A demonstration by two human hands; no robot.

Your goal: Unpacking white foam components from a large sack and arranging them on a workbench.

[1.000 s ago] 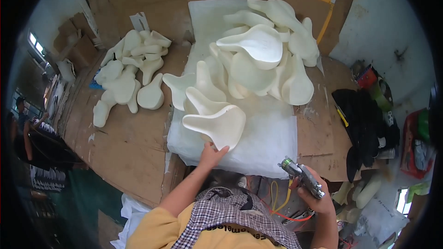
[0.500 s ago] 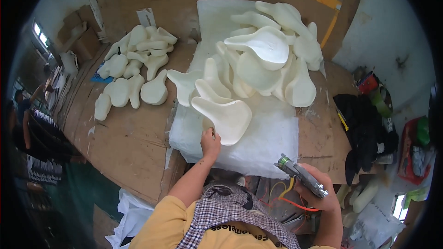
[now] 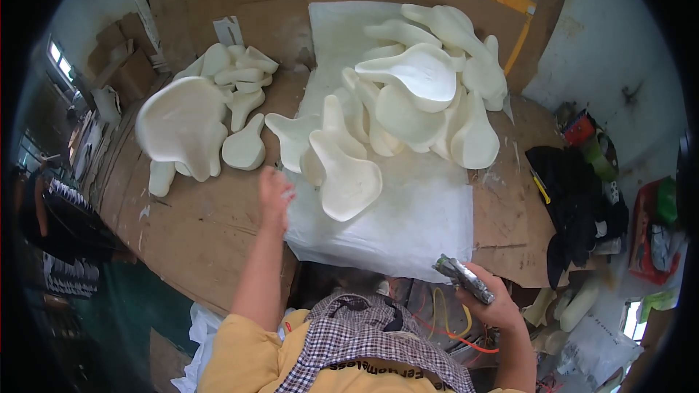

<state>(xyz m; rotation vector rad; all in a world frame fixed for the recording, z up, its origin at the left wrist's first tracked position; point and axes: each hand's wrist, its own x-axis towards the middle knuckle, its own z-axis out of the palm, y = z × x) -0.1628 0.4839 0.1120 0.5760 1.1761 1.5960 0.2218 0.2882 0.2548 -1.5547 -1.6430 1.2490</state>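
My left hand (image 3: 275,196) is open and empty, fingers a little blurred, over the left edge of the white sheet. Beyond it, a large cream saddle-shaped foam pad (image 3: 182,120) appears over the left pile; I cannot tell whether it rests there or is in the air. Nearest on the sheet lies another saddle-shaped foam pad (image 3: 351,185), hollow side up. In my right hand (image 3: 495,302) is a silvery metal hand tool (image 3: 466,280) with a greenish end, near the sheet's front right corner. My fingers hide part of the tool.
Several foam pads (image 3: 419,113) are heaped on the white sheet (image 3: 408,222). More form the left pile (image 3: 244,105) on the cardboard-covered table (image 3: 196,225). An orange hose (image 3: 466,342) hangs below the front edge. Dark cloth (image 3: 557,204) lies on the right.
My left hand has let go of the foam pad and moved left. That pad now appears over the left pile, exposing another on the sheet. My right hand and tool have shifted slightly left.
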